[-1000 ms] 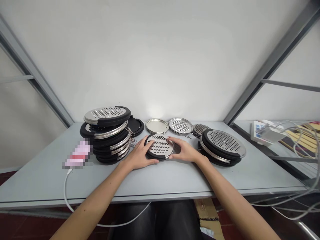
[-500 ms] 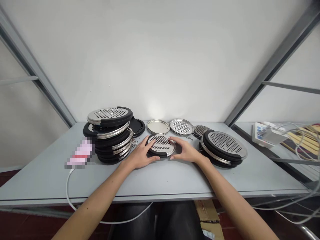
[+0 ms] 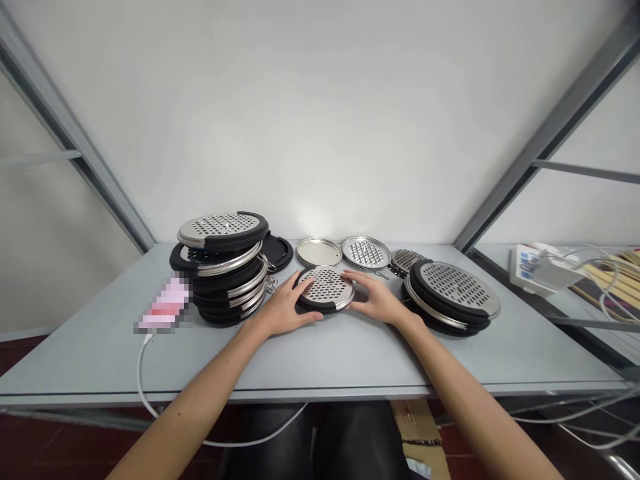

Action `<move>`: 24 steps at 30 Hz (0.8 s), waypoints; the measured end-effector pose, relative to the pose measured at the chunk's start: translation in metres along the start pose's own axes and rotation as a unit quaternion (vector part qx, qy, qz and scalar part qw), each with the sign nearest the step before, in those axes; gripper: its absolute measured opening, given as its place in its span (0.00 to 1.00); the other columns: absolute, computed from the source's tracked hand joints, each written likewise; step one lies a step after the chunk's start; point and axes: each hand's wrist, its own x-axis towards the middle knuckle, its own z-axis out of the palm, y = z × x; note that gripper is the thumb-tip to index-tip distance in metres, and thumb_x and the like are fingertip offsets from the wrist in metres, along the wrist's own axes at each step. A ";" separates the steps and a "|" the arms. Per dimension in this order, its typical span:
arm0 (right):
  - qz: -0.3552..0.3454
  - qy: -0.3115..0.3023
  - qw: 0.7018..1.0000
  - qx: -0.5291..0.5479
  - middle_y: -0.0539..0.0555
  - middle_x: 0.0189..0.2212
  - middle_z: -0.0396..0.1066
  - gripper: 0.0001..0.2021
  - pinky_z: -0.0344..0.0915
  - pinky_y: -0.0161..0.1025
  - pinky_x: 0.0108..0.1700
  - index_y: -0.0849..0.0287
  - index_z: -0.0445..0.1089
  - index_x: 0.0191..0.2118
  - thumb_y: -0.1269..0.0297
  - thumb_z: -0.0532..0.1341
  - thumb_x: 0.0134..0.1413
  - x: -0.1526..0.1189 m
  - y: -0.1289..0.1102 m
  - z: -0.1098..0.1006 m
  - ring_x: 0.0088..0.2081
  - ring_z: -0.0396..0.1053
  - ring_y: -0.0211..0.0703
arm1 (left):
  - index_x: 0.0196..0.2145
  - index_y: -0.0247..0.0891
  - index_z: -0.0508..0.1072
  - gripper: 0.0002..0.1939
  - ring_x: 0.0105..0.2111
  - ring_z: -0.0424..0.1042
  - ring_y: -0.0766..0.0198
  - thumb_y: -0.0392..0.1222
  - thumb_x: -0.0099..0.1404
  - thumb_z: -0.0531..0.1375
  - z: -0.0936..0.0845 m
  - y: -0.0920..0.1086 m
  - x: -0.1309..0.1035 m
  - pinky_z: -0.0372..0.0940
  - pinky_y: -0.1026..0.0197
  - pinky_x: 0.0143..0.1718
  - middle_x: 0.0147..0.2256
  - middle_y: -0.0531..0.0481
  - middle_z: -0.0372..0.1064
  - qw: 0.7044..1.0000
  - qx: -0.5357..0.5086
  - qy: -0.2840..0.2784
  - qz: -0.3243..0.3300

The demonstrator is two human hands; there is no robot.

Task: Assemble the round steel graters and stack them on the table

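Note:
A round flat grater (image 3: 329, 287) with a perforated metal face and a black rim around part of its edge lies on the table between my hands. My left hand (image 3: 287, 308) holds its left side, with fingers over the rim and the thumb along the near edge. My right hand (image 3: 376, 299) curves around the right side, fingertips on the metal face and thumb at the bare metal edge. Behind it are a plain round metal plate (image 3: 319, 253), a coarse grater disc (image 3: 367, 253) and a partly hidden perforated disc (image 3: 407, 260).
A tall stack of black-rimmed graters (image 3: 225, 230) stands at the left, with a black round base (image 3: 277, 252) behind it. Another stack of graters (image 3: 455, 290) is at the right. A blurred pink phone-like object (image 3: 167, 303) with a white cable lies at far left. A power strip (image 3: 530, 270) sits beyond the right frame.
The whole view has shifted slightly. My right thumb has moved up against the grater's edge. The grater stays in about the same place.

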 end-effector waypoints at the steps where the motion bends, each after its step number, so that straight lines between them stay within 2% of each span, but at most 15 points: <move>1: 0.000 0.006 1.000 0.001 0.61 0.60 0.63 0.33 0.56 0.56 0.63 0.56 0.63 0.59 0.58 0.68 0.47 0.000 -0.001 0.000 0.61 0.60 0.57 | 0.66 0.42 0.54 0.47 0.66 0.46 0.41 0.66 0.56 0.61 0.001 -0.001 0.000 0.49 0.42 0.64 0.68 0.38 0.40 1.000 -0.002 0.003 -0.002; 9: -0.029 0.053 0.998 0.031 0.59 0.56 0.67 0.30 0.61 0.54 0.59 0.54 0.61 0.61 0.54 0.64 0.54 0.003 -0.006 -0.004 0.56 0.65 0.54 | 0.65 0.42 0.58 0.38 0.64 0.53 0.43 0.63 0.64 0.56 0.004 -0.006 0.005 0.53 0.42 0.62 0.65 0.36 0.51 0.998 -0.041 0.047 0.015; 14: -0.032 0.060 0.997 0.039 0.60 0.57 0.65 0.30 0.63 0.53 0.57 0.54 0.59 0.61 0.54 0.63 0.55 0.003 -0.006 -0.002 0.56 0.65 0.54 | 0.63 0.42 0.60 0.35 0.63 0.55 0.44 0.60 0.65 0.56 0.006 -0.010 0.006 0.53 0.42 0.62 0.64 0.36 0.54 0.996 -0.056 0.061 0.031; 20: -0.025 0.072 0.996 0.049 0.60 0.55 0.67 0.26 0.63 0.54 0.57 0.55 0.62 0.59 0.53 0.62 0.56 0.003 -0.005 -0.002 0.55 0.66 0.54 | 0.63 0.39 0.61 0.34 0.63 0.56 0.47 0.56 0.64 0.60 0.006 -0.010 0.006 0.53 0.44 0.62 0.62 0.37 0.57 0.992 -0.077 0.074 0.072; 24: -0.012 0.091 0.994 0.059 0.59 0.55 0.67 0.24 0.63 0.53 0.56 0.54 0.63 0.58 0.53 0.59 0.58 0.004 -0.003 0.000 0.55 0.66 0.53 | 0.58 0.40 0.68 0.28 0.60 0.61 0.49 0.54 0.63 0.61 0.005 -0.005 0.010 0.54 0.46 0.62 0.60 0.39 0.62 0.986 -0.105 0.097 0.086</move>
